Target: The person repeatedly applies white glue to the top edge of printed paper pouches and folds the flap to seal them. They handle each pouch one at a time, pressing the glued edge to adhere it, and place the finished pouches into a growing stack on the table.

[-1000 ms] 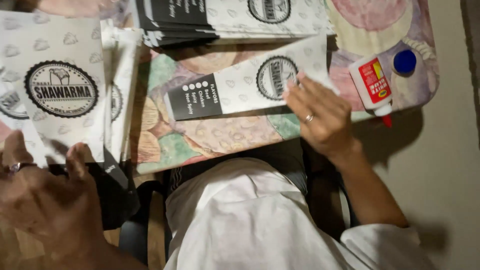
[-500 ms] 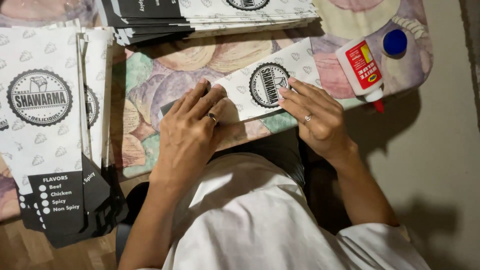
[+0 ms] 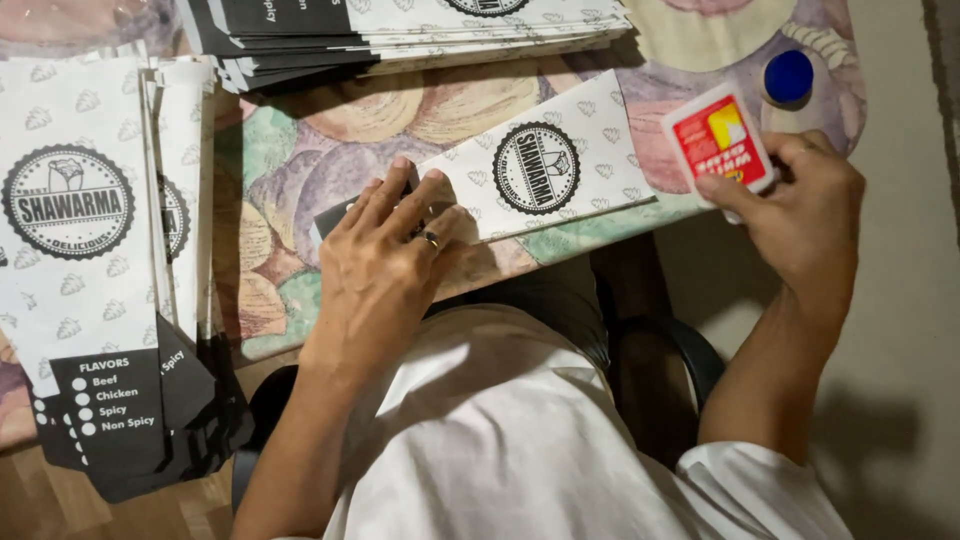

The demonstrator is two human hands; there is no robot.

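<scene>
At frame centre, paper sleeve: flat on the tabletop, white with a round black emblem, long side slanting up toward the right, dark end hidden under the left hand.
Left hand: palm down, fingers spread and pressing flat on the sleeve's left end, grasping nothing; ring on one finger.
Right hand: at right edge of the tabletop, fingers curled around the glue bottle, thumb side toward the sleeve.
Glue bottle: white with red label, tilted, lower end inside the right hand, just beside the sleeve's right end.
Blue cap: round, lying on the tabletop just above the right hand, close beside the bottle.
Upper part of frame, stack of sleeves: flattened, fanned, black edges showing.
Left of frame, second pile of sleeves: lengthwise, hanging past the tabletop's near edge.
Tabletop cover: patterned in pastel shapes.
Bottom of frame: white shirt, lap close against the tabletop edge.
</scene>
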